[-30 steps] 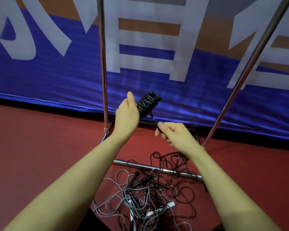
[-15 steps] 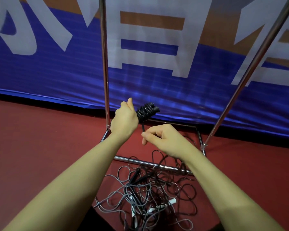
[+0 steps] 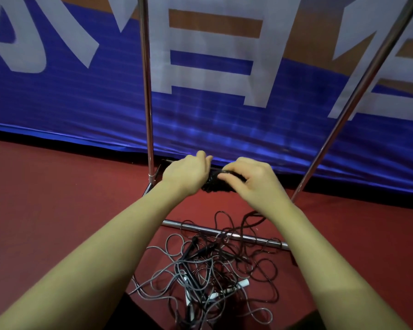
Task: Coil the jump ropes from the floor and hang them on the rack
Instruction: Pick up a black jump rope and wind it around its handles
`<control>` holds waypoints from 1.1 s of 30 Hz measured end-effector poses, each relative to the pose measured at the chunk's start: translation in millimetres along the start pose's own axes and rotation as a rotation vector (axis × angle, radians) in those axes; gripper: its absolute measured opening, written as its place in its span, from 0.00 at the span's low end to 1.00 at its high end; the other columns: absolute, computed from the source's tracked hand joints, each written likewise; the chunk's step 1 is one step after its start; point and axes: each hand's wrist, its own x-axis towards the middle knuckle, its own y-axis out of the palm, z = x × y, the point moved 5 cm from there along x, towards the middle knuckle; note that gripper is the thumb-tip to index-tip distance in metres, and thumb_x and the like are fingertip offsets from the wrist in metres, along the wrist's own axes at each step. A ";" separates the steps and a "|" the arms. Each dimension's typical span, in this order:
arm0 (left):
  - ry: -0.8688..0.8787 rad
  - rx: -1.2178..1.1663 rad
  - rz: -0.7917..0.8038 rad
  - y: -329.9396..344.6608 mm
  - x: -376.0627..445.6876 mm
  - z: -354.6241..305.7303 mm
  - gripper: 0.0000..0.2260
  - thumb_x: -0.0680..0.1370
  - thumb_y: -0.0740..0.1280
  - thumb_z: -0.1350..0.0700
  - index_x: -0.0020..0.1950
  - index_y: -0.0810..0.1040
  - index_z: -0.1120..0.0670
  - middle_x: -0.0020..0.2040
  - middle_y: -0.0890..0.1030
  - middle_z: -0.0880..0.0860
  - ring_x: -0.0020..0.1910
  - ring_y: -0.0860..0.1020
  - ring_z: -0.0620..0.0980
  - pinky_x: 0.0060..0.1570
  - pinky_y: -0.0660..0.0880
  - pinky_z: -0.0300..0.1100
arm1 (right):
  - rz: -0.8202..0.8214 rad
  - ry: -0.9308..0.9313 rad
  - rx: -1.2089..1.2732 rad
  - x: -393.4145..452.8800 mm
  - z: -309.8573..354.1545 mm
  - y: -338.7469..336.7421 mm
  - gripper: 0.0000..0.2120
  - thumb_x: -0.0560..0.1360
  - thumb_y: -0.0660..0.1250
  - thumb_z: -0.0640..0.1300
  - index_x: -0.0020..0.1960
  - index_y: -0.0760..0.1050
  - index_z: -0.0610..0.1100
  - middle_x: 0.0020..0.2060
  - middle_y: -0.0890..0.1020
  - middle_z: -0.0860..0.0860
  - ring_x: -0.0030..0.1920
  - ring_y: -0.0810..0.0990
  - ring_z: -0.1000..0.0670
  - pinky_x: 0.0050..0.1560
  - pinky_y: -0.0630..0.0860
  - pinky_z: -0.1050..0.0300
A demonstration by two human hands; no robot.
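A tightly coiled black jump rope (image 3: 217,184) sits between both hands, held in the air above the floor. My left hand (image 3: 187,173) grips its left end, fingers curled round it. My right hand (image 3: 253,179) curls over the coil's right side, its fingertips pressing on the top. Much of the coil is hidden by the hands. Below, a tangle of grey and black jump ropes (image 3: 208,277) with white handles lies on the red floor. The chrome rack's uprights (image 3: 146,91) rise on either side.
The rack's low crossbar (image 3: 224,232) runs across the floor under my arms, with rope loops draped over it. Its right upright (image 3: 358,86) leans diagonally. A blue banner with white letters (image 3: 57,103) hangs behind the rack.
My right hand moved up from the trailing rope end onto the coil itself. Both hands now close round the bundle, which turned from upright to lying across.
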 end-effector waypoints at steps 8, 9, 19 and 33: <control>0.143 -0.099 -0.002 -20.6 -16.1 -23.5 0.09 0.83 0.48 0.53 0.52 0.63 0.58 0.40 0.74 0.57 0.36 0.69 0.61 0.37 0.66 0.50 | -0.114 0.163 0.115 -2.2 -16.3 -6.7 0.11 0.72 0.68 0.51 0.40 0.78 0.43 0.35 0.76 0.52 0.37 0.75 0.50 0.40 0.72 0.49; 0.148 -0.110 -0.009 -22.2 -17.6 -23.9 0.09 0.83 0.49 0.54 0.55 0.64 0.58 0.41 0.75 0.58 0.37 0.71 0.61 0.39 0.67 0.51 | -0.116 0.186 0.164 -2.8 -17.0 -6.0 0.10 0.72 0.69 0.50 0.39 0.78 0.43 0.35 0.75 0.51 0.37 0.74 0.50 0.41 0.71 0.51; 0.133 -0.190 -0.191 -34.4 -18.5 -19.8 0.09 0.82 0.51 0.57 0.61 0.65 0.55 0.36 0.76 0.59 0.35 0.69 0.61 0.38 0.65 0.49 | 0.195 0.350 0.288 -10.0 -16.9 6.4 0.08 0.79 0.62 0.48 0.52 0.80 0.50 0.41 0.83 0.52 0.35 0.78 0.57 0.42 0.73 0.64; 0.055 -0.081 -0.437 -54.4 -16.6 -1.0 0.25 0.81 0.53 0.44 0.30 0.71 0.56 0.26 0.70 0.52 0.33 0.71 0.57 0.34 0.61 0.44 | -0.044 0.261 0.226 -6.9 -1.0 -1.3 0.17 0.75 0.62 0.51 0.51 0.82 0.40 0.40 0.84 0.50 0.42 0.78 0.54 0.43 0.69 0.70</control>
